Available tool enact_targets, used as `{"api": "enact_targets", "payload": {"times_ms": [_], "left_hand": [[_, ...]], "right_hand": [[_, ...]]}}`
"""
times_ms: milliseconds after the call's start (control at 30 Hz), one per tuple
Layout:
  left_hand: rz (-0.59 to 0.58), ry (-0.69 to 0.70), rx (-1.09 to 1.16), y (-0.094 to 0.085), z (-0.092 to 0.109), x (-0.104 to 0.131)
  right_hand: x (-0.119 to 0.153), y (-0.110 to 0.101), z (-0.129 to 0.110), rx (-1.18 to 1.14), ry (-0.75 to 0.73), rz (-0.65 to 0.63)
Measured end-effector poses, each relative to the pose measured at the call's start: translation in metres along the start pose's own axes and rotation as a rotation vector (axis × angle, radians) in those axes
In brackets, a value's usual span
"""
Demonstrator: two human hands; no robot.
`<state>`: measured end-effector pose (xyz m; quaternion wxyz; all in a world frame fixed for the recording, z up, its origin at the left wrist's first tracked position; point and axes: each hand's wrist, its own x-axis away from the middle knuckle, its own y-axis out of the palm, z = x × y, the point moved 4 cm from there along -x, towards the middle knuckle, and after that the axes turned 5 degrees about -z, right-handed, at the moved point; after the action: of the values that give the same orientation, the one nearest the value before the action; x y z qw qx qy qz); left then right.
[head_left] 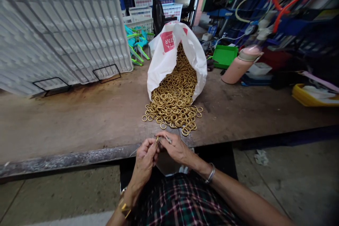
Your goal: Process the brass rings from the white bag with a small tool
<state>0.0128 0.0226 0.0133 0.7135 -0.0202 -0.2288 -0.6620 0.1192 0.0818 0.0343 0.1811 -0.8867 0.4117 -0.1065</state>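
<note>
Many brass-coloured rings (pixel 174 107) spill out of a white plastic bag (pixel 162 58) onto the wooden table. Just in front of the pile, at the table's front edge, both hands meet. My left hand (pixel 146 153) pinches a brass ring (pixel 157 139) between thumb and fingertips. My right hand (pixel 176 148) is closed with its fingertips touching or close to that ring. A small metallic object (pixel 168 140) shows at its fingers; I cannot make out what it is.
White ribbed trays (pixel 63 24) stand at the left beside black wire frames (pixel 107 73). Behind the bag are green and turquoise clips (pixel 138 44). To the right are a green tray (pixel 225 56), a pink bottle (pixel 241 65) and a yellow tray (pixel 312 97).
</note>
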Motion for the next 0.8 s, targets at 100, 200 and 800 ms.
{"api": "enact_targets", "payload": {"times_ms": [100, 200, 800], "left_hand": [[0.003, -0.001, -0.02, -0.0007, -0.0002, 0.0015], [0.01, -0.011, -0.036, 0.0, -0.0017, 0.0031], [-0.054, -0.006, 0.139, 0.0049, -0.0031, 0.0019]], "right_hand": [[-0.0012, -0.0018, -0.0008, -0.039, 0.006, 0.002], [-0.0023, -0.0006, -0.0001, -0.036, 0.002, 0.023], [-0.0097, 0.0021, 0.009, -0.2, 0.072, 0.035]]}}
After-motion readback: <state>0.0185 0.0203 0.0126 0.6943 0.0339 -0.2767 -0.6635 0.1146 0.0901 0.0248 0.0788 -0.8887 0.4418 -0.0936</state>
